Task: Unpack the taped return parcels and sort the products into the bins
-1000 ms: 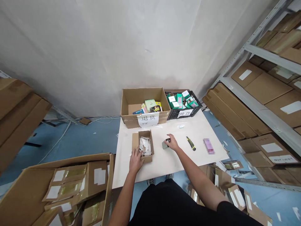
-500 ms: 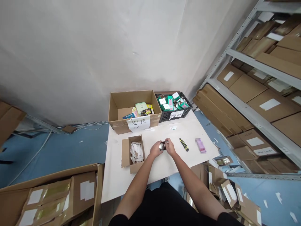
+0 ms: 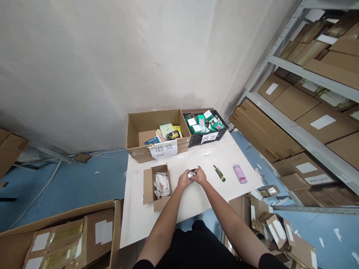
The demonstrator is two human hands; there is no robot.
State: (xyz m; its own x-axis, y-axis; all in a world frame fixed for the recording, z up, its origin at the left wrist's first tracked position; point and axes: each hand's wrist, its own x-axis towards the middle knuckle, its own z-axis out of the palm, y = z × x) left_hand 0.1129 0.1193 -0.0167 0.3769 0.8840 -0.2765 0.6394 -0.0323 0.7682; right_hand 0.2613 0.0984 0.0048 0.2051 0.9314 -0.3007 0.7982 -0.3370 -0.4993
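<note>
Over the middle of the white table (image 3: 190, 209), my left hand (image 3: 184, 180) and my right hand (image 3: 200, 176) meet around a small dark object with a round, silvery face (image 3: 191, 174). Fingers cover much of it, so its exact kind is unclear. My left hand grips its left side; the right fingers close on its right side. To the left stands an open cardboard box (image 3: 149, 183) with crumpled white paper (image 3: 162, 185) inside. A black-and-yellow box cutter (image 3: 219, 173) lies to the right, and past it a pink, pixelated item (image 3: 240, 174).
Along the table's back stand a large carton (image 3: 133, 149) of booklets and a black crate (image 3: 193, 141) of green-and-white boxes, both with paper signs. Metal shelving (image 3: 311, 69) full of cartons rises at right. A big carton (image 3: 117, 224) of parcels stands front left; more parcels (image 3: 273, 228) lie front right.
The small object has turned so its round silvery face points more upward. My right hand has shifted its fingers on it. The view has moved slightly.
</note>
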